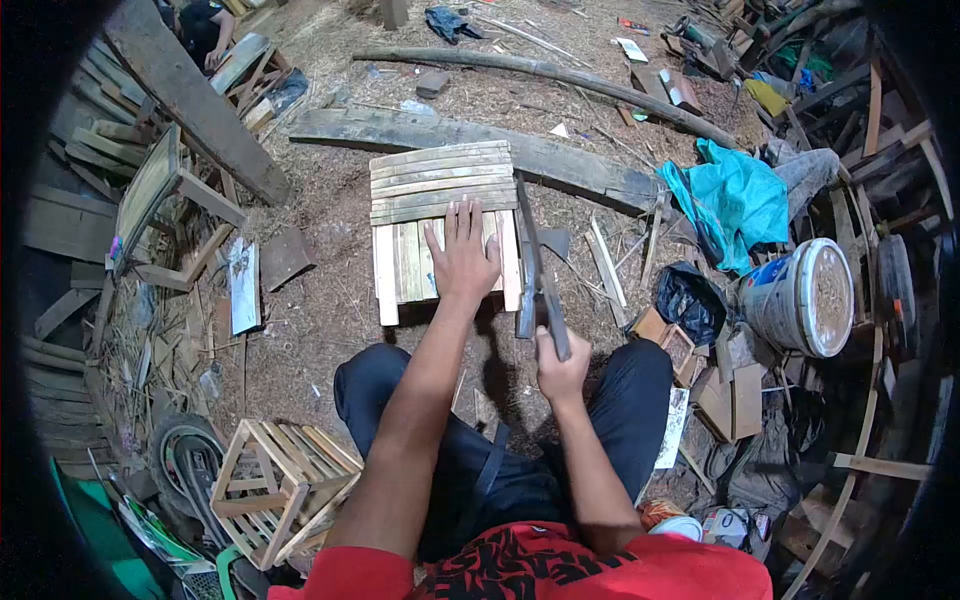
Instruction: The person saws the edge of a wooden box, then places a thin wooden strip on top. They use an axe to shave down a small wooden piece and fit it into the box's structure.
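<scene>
A small slatted wooden seat (440, 165) stands on the ground in front of me, with cross slats over its far half and lengthwise strips nearer me. My left hand (465, 255) lies flat on it, fingers spread, over the edge of the cross slats. Along the seat's right side runs a long dark saw (535, 255), its far end by the corner of the slats. My right hand (563, 368) is closed around the saw's near end, between my knees. The grip itself is mostly hidden by the fingers.
A thick plank (400, 128) and a long pole (540, 68) lie beyond the seat. To the right are a teal plastic sheet (730, 200) and a white bucket (805, 297). A slatted wooden frame (262, 500) sits lower left. Another person's hand (213, 58) shows upper left.
</scene>
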`<state>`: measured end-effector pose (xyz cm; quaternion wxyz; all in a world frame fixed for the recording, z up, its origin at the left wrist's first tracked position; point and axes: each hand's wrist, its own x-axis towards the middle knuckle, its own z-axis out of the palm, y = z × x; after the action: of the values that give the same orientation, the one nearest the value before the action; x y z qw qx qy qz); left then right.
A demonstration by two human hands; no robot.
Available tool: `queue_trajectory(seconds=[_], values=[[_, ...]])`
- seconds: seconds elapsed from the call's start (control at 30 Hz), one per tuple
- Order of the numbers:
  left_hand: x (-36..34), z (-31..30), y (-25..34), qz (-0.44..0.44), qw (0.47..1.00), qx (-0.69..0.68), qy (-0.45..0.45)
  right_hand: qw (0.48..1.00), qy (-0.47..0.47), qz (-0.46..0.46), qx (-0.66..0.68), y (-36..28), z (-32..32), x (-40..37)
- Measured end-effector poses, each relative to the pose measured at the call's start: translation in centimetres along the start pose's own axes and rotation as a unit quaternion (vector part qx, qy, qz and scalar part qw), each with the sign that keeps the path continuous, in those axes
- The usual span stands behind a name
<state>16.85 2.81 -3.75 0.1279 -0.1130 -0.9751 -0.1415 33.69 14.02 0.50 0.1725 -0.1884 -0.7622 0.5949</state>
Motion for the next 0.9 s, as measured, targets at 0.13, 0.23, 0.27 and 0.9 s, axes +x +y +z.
queue_trajectory(seconds=[0.13, 0.23, 0.27, 0.9], values=[[0.3, 0.1, -0.1, 0.006, 1.000, 0.005, 0.006, 1.000, 0.015, -0.015, -0.001, 0.5, 2.9, 6.1], [0.2, 0.3, -0.2, 0.004, 1.000, 0.006, 0.000, 1.000, 0.007, -0.013, -0.011, -0.6, 2.9, 5.3], [-0.2, 0.1, -0.1, 0.000, 1.000, 0.003, -0.012, 1.000, -0.001, -0.015, -0.016, -1.0, 2.1, 3.8], [0.2, -0.1, 0.0, 0.003, 1.000, -0.009, -0.022, 0.999, 0.009, -0.021, 0.036, -0.9, 3.4, 6.7]])
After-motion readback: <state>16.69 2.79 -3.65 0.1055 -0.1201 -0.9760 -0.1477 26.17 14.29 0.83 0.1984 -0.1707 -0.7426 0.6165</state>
